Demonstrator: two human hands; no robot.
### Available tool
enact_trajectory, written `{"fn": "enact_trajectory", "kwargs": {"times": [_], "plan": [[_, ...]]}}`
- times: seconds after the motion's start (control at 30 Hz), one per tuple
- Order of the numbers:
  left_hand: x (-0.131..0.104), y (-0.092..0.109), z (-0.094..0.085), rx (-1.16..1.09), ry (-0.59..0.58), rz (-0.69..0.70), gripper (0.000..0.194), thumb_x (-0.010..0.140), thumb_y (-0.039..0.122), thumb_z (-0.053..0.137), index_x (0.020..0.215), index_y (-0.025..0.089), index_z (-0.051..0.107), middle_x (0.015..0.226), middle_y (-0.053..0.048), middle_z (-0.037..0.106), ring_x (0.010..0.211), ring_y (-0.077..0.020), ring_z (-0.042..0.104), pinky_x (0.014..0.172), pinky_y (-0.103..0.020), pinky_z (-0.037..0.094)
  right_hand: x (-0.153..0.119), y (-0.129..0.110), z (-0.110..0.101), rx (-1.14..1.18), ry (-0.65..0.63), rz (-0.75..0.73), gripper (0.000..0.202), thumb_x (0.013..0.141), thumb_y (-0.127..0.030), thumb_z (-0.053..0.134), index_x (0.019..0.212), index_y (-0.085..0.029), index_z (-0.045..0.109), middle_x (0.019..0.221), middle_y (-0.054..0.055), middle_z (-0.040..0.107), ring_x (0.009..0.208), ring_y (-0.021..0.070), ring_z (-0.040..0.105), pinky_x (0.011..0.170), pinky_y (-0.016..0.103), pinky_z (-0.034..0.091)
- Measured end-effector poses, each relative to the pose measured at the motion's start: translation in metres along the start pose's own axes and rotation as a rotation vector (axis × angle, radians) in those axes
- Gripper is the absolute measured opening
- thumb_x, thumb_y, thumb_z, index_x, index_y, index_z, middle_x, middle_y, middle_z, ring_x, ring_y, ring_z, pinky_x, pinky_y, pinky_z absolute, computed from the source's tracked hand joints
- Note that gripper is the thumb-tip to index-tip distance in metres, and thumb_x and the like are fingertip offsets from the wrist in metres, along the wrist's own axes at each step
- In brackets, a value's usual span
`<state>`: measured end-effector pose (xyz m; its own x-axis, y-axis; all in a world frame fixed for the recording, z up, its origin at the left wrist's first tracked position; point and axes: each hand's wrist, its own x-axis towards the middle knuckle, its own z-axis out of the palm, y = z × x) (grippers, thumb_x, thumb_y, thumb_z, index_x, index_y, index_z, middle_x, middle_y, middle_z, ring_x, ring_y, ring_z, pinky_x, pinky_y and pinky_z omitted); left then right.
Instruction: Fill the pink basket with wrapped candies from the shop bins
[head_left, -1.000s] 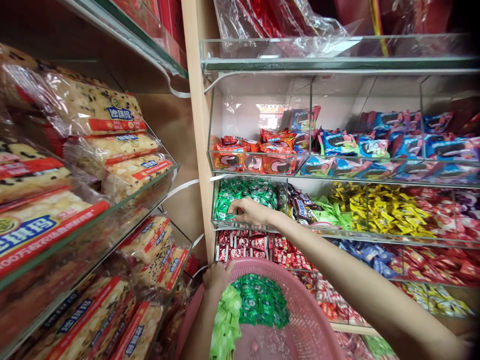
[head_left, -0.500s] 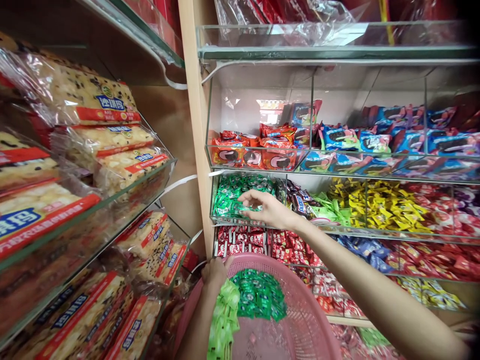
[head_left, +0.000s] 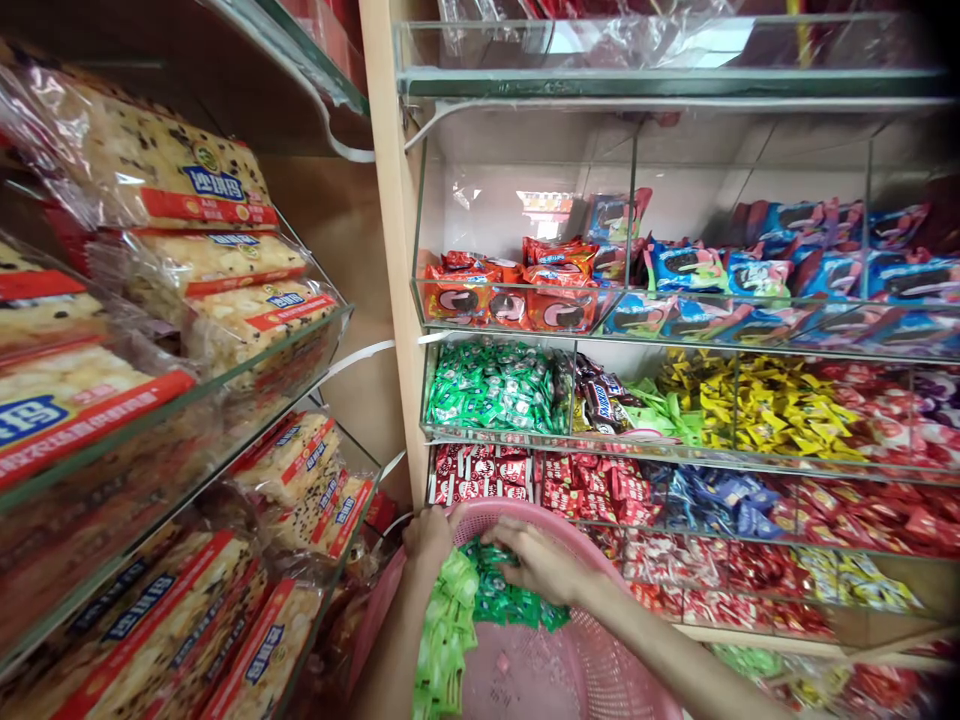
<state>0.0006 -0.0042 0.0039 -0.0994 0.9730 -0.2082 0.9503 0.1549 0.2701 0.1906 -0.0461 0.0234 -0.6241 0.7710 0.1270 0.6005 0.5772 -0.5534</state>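
A pink plastic basket holds dark green candy packets and a pile of light green packets. My left hand is closed on the basket's upper left rim. Inside the basket, my right hand reaches down onto the dark green packets, its fingers curled over them; whether any packet is between the fingertips cannot be made out. Behind the basket, a clear shelf bin is filled with similar green packets.
Clear shelf bins hold yellow candies, blue candies, red packets and blue cookie packs. At left, shelves with glass edges carry wrapped sesame pastries. A wooden post divides the two sides.
My right hand has moved down from the green candy bin into the basket, onto the dark green packets. My left hand stays on the rim. The view has shifted slightly.
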Motion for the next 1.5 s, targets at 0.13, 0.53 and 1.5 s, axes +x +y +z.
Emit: {"fn": "enact_trajectory", "kwargs": {"times": [0.13,0.53,1.5], "plan": [[0.0,0.0,-0.001,-0.003,-0.012,-0.004,0.074,0.085,0.065,0.018,0.1,0.013,0.067,0.103,-0.019,0.067,0.098,-0.0318,0.062,0.079,-0.038,0.045,-0.014,0.004,0.014,-0.129,-0.074,0.028,0.046,0.071,-0.009,0.049,0.116,-0.02,0.052,0.111,0.007,0.056,0.105,0.0215,0.051,0.089,0.033,0.042],[0.0,0.002,-0.003,0.008,-0.028,0.0,0.074,0.084,0.065,0.017,0.1,0.012,0.067,0.103,-0.019,0.067,0.099,-0.0318,0.062,0.08,-0.038,0.045,-0.014,-0.017,0.025,-0.433,-0.199,0.104,0.045,0.079,-0.006,0.042,0.12,-0.02,0.049,0.111,0.009,0.058,0.104,0.0235,0.054,0.09,0.037,0.039],[0.001,0.002,-0.003,0.001,-0.022,0.005,0.073,0.084,0.064,0.018,0.101,0.011,0.066,0.105,-0.02,0.066,0.099,-0.0314,0.062,0.079,-0.037,0.045,-0.014,-0.003,0.027,-0.389,-0.023,0.237,0.045,0.07,-0.019,0.069,0.111,-0.018,0.051,0.112,0.011,0.055,0.102,0.0273,0.051,0.086,0.038,0.042]]}}
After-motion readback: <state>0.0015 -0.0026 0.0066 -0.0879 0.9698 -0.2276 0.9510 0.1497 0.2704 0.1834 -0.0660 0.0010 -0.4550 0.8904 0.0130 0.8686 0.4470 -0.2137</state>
